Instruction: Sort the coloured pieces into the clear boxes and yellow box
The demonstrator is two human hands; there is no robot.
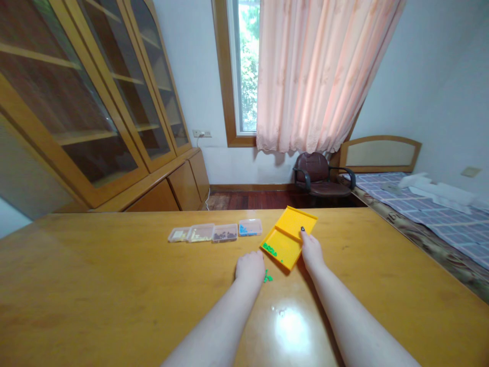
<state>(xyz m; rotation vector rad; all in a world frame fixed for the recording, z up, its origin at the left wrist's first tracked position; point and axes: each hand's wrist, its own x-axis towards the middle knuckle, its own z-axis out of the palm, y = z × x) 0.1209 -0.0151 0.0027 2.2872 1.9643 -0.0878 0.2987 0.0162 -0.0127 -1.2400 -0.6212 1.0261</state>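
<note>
Yellow tray [293, 220], angled over the tabletop [133, 295], is pinched at its edge by my right hand [311, 251], with green pieces [269, 250] in its nearer compartment. My left hand [249, 267] is curled beside loose green bits [269, 279], contents indeterminable; holding steady should prevent spillage.

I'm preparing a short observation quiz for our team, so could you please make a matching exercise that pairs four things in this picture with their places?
Things
1. yellow tray
2. loose green pieces
3. box of blue pieces
4. pink curtain

Places
A. right end of a row of four
B. hanging at the window
C. held in the right hand
D. on the table, beside the left hand

Pairs: 1-C; 2-D; 3-A; 4-B
</note>
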